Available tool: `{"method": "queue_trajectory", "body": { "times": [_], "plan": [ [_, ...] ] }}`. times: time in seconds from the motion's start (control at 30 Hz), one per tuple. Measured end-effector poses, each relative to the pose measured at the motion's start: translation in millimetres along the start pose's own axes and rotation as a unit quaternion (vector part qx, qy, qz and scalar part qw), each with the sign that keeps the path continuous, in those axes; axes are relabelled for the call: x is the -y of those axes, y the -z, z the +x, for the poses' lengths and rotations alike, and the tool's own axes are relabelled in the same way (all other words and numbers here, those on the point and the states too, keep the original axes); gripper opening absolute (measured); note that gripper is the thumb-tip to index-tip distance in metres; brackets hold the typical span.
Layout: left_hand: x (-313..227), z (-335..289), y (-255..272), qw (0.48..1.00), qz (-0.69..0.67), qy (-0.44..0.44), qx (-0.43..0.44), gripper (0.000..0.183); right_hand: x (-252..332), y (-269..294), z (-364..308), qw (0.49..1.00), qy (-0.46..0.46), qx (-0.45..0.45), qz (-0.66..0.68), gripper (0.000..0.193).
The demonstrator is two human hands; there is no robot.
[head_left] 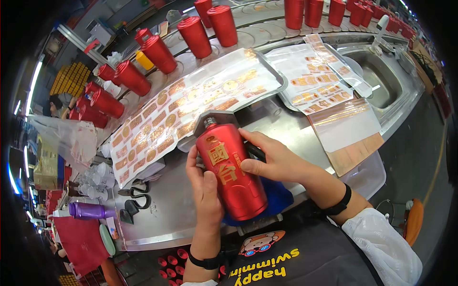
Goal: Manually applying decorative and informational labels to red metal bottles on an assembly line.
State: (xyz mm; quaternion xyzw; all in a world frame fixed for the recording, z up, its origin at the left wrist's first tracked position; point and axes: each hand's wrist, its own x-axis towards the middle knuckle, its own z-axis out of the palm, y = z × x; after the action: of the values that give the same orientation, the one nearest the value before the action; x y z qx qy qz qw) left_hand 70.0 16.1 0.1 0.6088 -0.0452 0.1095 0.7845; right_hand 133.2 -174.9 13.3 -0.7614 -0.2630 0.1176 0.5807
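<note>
The step in hand appears to be applying or smoothing gold decals on a glossy red, round-shouldered bottle with a bare threaded neck (238, 188), which is held above the near edge of the shiny stainless-steel tabletop (174, 209), close in front of the wearer's body. It lies tilted back, neck away from the wearer and base toward them, with large gold characters and a smaller marking on the side facing up. The left hand (206, 193) is closed around the bottle's left side, its thumb toward the front; the right hand (274, 155) grips the other side, fingers near the shoulder and thumb against the decorated face beside the smaller marking. A folded bright-blue cloth (280, 196) shows behind and beside the base; whether the bottle rests on it cannot be told. Beyond lie a large white sheet of gold-and-copper decals (191, 102) and, to its right, a smaller white decal sheet (305, 97). As a judgement, the next move calls for the left hand to keep the curved body from rolling while the right thumb presses lightly outward over the marking, without dragging its edges; a crooked or creased decal seems the main risk.
</note>
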Motion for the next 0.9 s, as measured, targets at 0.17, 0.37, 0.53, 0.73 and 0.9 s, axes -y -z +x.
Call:
{"method": "queue_trajectory", "body": {
  "times": [0.17, 0.37, 0.53, 0.73, 0.9],
  "plan": [
    [-2.1, -0.9, -1.1, 0.999, -0.053, 0.014, -0.002, 0.074, 4.6, -7.4, 1.0, 0.998, -0.007, -0.023, 0.058, 0.095],
    [-4.4, -0.3, -2.3, 1.000, 0.013, 0.002, 0.015, 0.073, 7.2, -7.4, 3.6, 0.999, 0.014, -0.024, -0.018, 0.096],
    [-2.6, 1.5, 1.3, 0.999, -0.049, 0.021, 0.004, 0.076, 9.2, -7.6, 2.5, 0.999, 0.029, -0.020, 0.001, 0.096],
    [-5.4, 9.9, -3.0, 0.999, 0.025, 0.026, -0.025, 0.074, 13.0, -8.7, 0.5, 1.000, 0.012, -0.015, -0.024, 0.096],
    [-7.5, 14.1, -2.1, 0.999, 0.009, 0.031, -0.029, 0.072, 12.2, -8.2, 0.6, 1.000, 0.006, -0.015, -0.019, 0.097]
  ]
}}
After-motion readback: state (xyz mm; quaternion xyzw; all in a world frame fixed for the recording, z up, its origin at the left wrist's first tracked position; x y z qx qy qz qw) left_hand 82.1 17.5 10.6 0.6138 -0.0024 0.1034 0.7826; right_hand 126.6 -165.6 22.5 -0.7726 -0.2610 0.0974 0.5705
